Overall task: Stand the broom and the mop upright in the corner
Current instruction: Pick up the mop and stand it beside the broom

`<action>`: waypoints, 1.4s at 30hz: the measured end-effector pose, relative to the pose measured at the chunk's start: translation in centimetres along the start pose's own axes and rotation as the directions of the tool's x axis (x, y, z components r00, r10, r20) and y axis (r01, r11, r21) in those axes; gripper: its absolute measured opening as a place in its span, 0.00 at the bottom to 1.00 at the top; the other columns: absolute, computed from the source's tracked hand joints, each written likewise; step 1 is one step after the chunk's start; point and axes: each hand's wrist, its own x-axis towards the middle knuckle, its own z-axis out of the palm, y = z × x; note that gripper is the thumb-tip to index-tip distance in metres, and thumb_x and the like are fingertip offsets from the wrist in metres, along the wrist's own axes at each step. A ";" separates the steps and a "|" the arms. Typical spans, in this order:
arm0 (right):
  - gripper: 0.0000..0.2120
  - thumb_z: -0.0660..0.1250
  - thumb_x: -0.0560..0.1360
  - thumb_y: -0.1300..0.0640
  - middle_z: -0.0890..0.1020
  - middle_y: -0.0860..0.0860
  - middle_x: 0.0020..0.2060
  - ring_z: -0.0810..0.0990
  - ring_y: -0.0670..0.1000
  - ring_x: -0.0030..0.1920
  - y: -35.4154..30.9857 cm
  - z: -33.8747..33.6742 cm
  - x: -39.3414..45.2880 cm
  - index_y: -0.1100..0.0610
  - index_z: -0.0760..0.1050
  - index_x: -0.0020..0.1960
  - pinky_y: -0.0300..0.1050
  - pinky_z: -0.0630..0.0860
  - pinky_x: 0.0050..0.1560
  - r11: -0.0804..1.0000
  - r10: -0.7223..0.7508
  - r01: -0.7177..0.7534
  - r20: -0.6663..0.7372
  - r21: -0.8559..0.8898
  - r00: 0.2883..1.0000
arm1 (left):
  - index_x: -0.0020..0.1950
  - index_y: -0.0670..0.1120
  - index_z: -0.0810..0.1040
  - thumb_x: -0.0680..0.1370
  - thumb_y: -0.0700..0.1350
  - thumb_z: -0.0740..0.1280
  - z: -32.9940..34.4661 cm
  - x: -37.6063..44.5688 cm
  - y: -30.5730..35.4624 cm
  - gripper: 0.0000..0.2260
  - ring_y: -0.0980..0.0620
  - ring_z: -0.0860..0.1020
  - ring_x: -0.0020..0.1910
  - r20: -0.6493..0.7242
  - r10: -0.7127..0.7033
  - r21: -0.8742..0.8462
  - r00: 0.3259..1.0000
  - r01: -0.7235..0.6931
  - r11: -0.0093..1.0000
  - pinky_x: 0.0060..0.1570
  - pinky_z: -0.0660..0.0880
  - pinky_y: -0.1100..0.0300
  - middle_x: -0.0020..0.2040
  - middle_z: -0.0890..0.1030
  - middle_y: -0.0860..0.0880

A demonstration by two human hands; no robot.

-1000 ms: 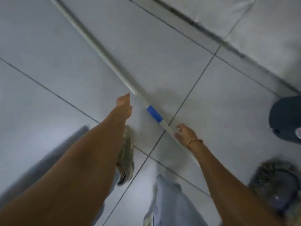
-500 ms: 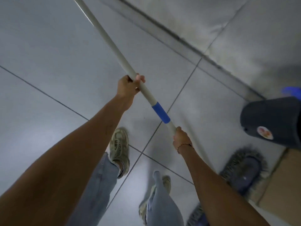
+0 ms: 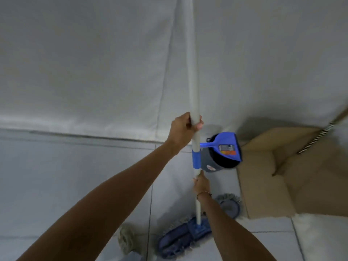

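Observation:
The mop [image 3: 194, 72] has a long white pole with a blue band and a flat blue fringed head [image 3: 180, 238] that rests on the floor tiles. The pole stands nearly vertical in front of the white wall. My left hand [image 3: 183, 131] grips the pole above the blue band. My right hand [image 3: 201, 183] holds the pole just below the band. A thin pole with black and white stripes [image 3: 318, 137] leans at the far right; I cannot tell whether it is the broom.
A dark bin [image 3: 212, 162] with a blue dustpan [image 3: 226, 146] in it stands by the wall, right of the pole. An open cardboard box [image 3: 293, 178] fills the right corner. A second grey mop pad [image 3: 229, 205] lies beside the box. My shoe [image 3: 126, 240] is lower left.
The mop pole has swung from a slant up to nearly vertical, its head now on the floor. Both hands kept their grip. The view has lifted from the floor to the wall.

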 end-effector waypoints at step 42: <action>0.17 0.68 0.74 0.60 0.79 0.61 0.60 0.76 0.60 0.62 25.0 -49.4 18.7 0.65 0.73 0.62 0.53 0.73 0.63 0.929 0.116 -0.021 -0.237 0.370 0.965 | 0.56 0.34 0.76 0.70 0.36 0.71 62.0 11.0 8.4 0.15 0.46 0.81 0.48 0.510 0.281 0.107 0.813 -0.384 0.917 0.55 0.79 0.53 0.51 0.82 0.39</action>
